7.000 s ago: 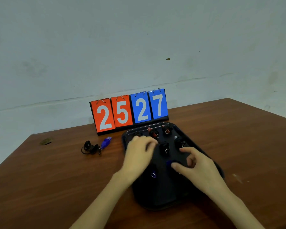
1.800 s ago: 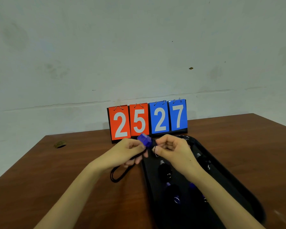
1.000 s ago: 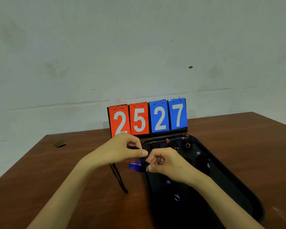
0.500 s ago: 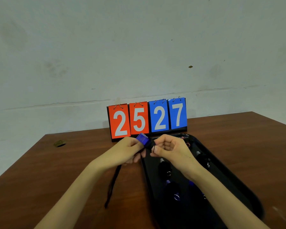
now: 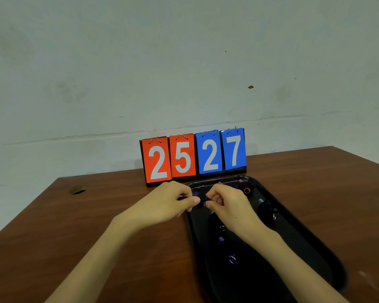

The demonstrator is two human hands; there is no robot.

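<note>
My left hand (image 5: 169, 203) and my right hand (image 5: 227, 203) meet fingertip to fingertip above the far left corner of a black tray (image 5: 190, 221). Between them shows a sliver of a small blue piece (image 5: 196, 194) and a bit of its black cord (image 5: 200, 204). My left hand's thumb and curled fingers pinch the blue piece's side. My right hand's fingertips pinch the cord end. Most of the piece and the cord is hidden by my fingers.
The tray holds several small dark pieces with rings, among them a red-ringed one (image 5: 246, 190) and a blue one (image 5: 232, 259). A flip scoreboard (image 5: 193, 156) reading 2527 stands behind the tray. The brown table has a hole (image 5: 76, 190) at the far left.
The black cord that hung down to the table half a second ago is out of sight. The blue piece, earlier atop my left fingers, is now mostly hidden between my hands.
</note>
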